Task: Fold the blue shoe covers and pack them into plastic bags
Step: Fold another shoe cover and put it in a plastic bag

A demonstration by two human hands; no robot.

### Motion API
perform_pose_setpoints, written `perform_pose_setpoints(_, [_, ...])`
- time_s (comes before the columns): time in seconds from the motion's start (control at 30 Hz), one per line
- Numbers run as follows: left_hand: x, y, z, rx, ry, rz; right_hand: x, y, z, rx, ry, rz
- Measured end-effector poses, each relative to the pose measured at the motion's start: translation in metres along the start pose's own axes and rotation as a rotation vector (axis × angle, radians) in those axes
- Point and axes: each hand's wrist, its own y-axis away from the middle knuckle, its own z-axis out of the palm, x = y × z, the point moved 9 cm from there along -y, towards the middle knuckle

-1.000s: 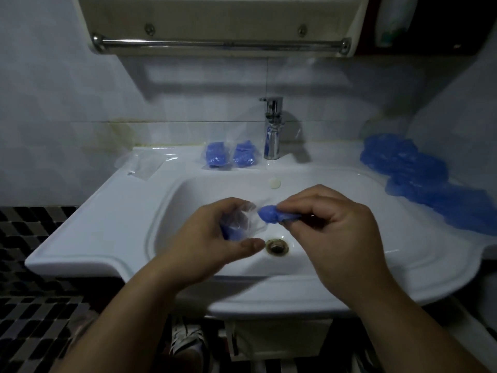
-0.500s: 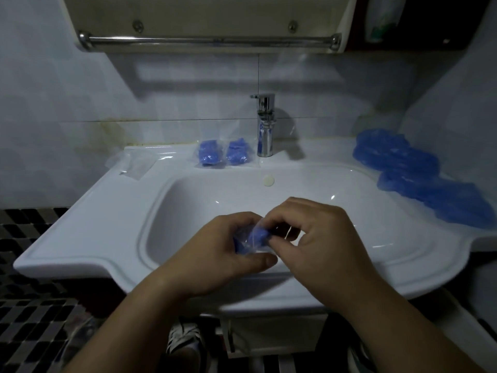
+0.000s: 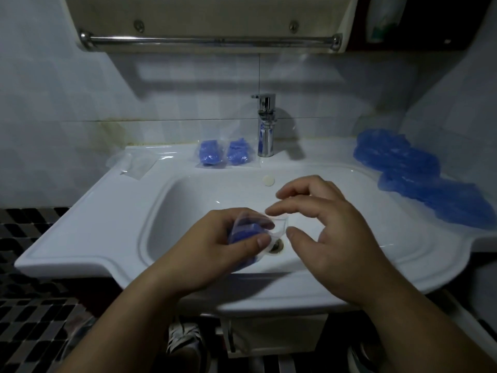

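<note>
Right now the left hand [image 3: 215, 246] grips a small clear plastic bag [image 3: 278, 224], thumb across the front and fingers curled behind, with a folded blue shoe cover [image 3: 246, 234] already sitting inside it. The bag's open mouth points to the person's right, its long axis running roughly left to right, so the loose flap ends just beside the right hand [image 3: 330, 230]. That hand holds nothing: its fingers are spread and loosely bent, thumb and forefinger apart, the fingertips [image 3: 271, 211] near the flap but seemingly not touching it. It is the nearer hand for closing or flattening the mouth, which looks like the next step.

Both hands hover over the basin of a white sink [image 3: 94, 224], just above the drain [image 3: 277, 246]. Two packed bags [image 3: 209, 154] lie side by side on the back ledge, left of the chrome faucet [image 3: 266, 125]. Empty bags [image 3: 137, 164] sit at the far left corner of the ledge. A heap of loose blue shoe covers [image 3: 419, 184] covers the right end of the counter. Pale tiled walls, a metal towel rail [image 3: 209, 40] and a chequered floor [image 3: 32, 319] surround it.
</note>
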Motion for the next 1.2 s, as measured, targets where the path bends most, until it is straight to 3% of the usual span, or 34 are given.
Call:
perform_pose_setpoints(0.2, [0.011,0.003,0.004,-0.04,0.051,0.038,-0.005,0.005,0.027,-0.263,-0.003,-0.001])
perform_pose_setpoints(0.33, [0.013,0.004,0.007,-0.062,0.069,0.047,-0.004,0.006,0.033,-0.319,-0.007,0.024])
perform_pose_setpoints(0.63, [0.014,-0.001,-0.006,0.154,0.1,0.063,0.005,-0.001,0.01,-0.071,-0.076,0.049])
perform_pose_setpoints(0.97, [0.003,-0.004,-0.004,0.169,0.273,0.026,0.003,-0.002,-0.015,0.155,-0.19,0.046])
perform_pose_setpoints(1.2, [0.004,0.002,-0.027,0.427,0.503,0.046,0.01,-0.002,-0.017,0.162,-0.19,0.081])
